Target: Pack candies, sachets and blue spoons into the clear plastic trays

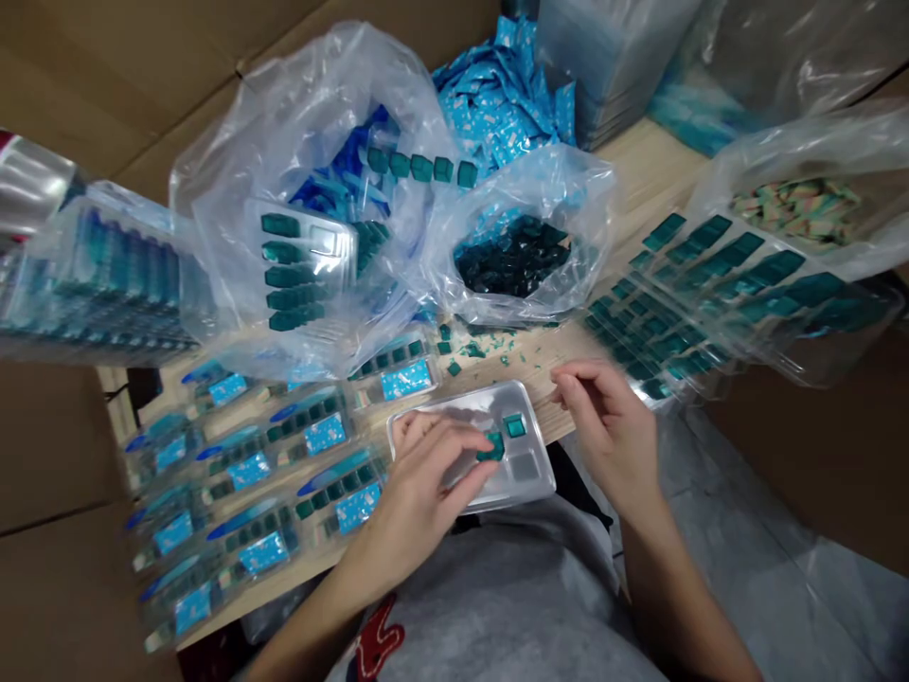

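Observation:
A clear plastic tray (522,488) with square compartments lies at the table's front edge, close to my body. My left hand (433,464) reaches over it, thumb and index finger closed on a dark teal square piece (490,447) low in the tray. Another teal square (513,425) sits in a compartment just beyond. To the right of the tray, my right hand (611,426) is raised with thumb and fingertips pinched together; whatever is between them, if anything, is too small to make out.
Filled packs (341,507) with blue packets stand in rows at left. Behind the tray are a plastic bag of dark teal pieces (511,260) and a bag of blue items (347,170). Stacked trays (668,313) of teal squares rise at right. Teal scraps (472,350) litter the wood.

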The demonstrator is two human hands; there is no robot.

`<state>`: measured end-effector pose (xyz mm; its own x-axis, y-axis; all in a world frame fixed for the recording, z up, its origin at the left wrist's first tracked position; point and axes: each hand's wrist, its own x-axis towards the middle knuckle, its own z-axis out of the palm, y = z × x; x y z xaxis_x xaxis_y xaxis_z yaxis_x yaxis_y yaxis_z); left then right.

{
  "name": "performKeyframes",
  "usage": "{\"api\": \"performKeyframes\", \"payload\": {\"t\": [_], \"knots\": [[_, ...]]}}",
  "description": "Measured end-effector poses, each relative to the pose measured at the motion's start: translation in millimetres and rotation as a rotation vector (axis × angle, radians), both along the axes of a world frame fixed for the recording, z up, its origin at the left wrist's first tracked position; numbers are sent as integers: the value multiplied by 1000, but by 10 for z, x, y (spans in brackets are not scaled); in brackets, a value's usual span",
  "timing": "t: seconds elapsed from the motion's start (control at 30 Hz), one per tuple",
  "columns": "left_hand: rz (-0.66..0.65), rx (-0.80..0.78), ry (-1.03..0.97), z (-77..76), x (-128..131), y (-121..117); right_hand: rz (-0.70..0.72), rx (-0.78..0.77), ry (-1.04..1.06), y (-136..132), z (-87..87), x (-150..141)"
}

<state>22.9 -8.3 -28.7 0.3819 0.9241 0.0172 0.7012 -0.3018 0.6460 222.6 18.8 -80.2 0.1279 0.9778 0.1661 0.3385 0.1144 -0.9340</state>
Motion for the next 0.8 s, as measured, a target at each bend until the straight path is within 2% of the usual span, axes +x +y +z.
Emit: {"api": "performKeyframes", "payload": {"t": [0.13, 0.2, 0.27, 0.33, 0.37, 0.4, 0.43, 0.57, 0.67, 0.8], "knots": [[68, 102, 93, -82, 26, 20, 6, 44, -95, 75, -136, -8], [46, 118, 115, -107, 21, 15, 20, 86, -142, 160, -141, 2], [-4, 175, 141, -120, 31, 7, 35, 159, -186, 333, -99, 14], [-36, 264, 173, -130, 57, 7, 58, 198, -296, 616, -31, 7], [-39, 301, 186, -134, 71, 10, 82, 178, -389, 792, 2, -11], [-39, 324, 189, -140, 83, 15, 126, 86, -503, 981, 29, -42], [-39, 330, 181, -146, 89, 21, 209, -73, -633, 1171, 49, -85], [-39, 270, 101, -181, 73, 31, 380, -243, -759, 1770, 37, -328], [-23, 284, 70, -213, 57, 22, 511, -301, -811, 1970, -32, -473], [-24, 295, 54, -227, 62, 17, 615, -319, -823, 2084, -113, -534]]}}
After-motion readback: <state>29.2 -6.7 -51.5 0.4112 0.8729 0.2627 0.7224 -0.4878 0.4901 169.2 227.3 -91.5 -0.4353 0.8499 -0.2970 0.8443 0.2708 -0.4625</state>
